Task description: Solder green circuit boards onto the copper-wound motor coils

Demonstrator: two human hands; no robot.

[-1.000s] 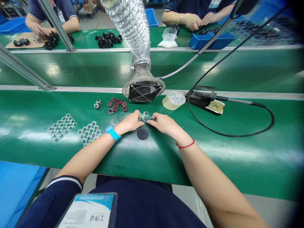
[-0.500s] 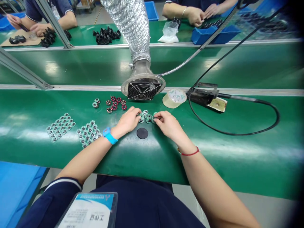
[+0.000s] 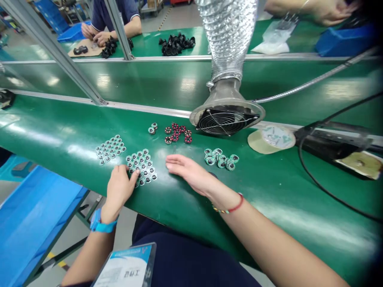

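1. Circuit-board panel (image 3: pixel 143 165), a snap-apart sheet of small round green boards, is lying flat on the green conveyor belt (image 3: pixel 60 135), close to the belt's near edge and left of centre.
2. Silver flexible duct (image 3: pixel 229 36) is hanging down over the belt and ending in a fan hood (image 3: pixel 226 119) whose grille is facing the near side.
3. A black stand (image 3: pixel 326 145) is sitting at the right, with a black cable (image 3: pixel 323 189) looping across the belt in front of it.
4. Right hand (image 3: pixel 191 173) is resting palm-down on the belt with its fingers stretched out and released, holding nothing. Its fingertips are pointing at the panel and stopping just beside its right edge.
5. Left hand (image 3: pixel 119 189) is touching the panel's near left corner with curled fingers, the thumb lying on the boards. Whether it is gripping the sheet cannot be told.
6. A tape roll (image 3: pixel 271 139) is lying flat just right of the fan hood.
7. A second panel (image 3: pixel 110 148) of the same boards is lying just beside the first, to its left.
8. A loose cluster of round green boards (image 3: pixel 221 159) is sitting right of the right hand, in front of the hood.
9. Red-wound rings (image 3: pixel 178 133) are lying grouped behind the panel.
10. Two grey round pieces (image 3: pixel 153 128) are sitting just left of the rings.
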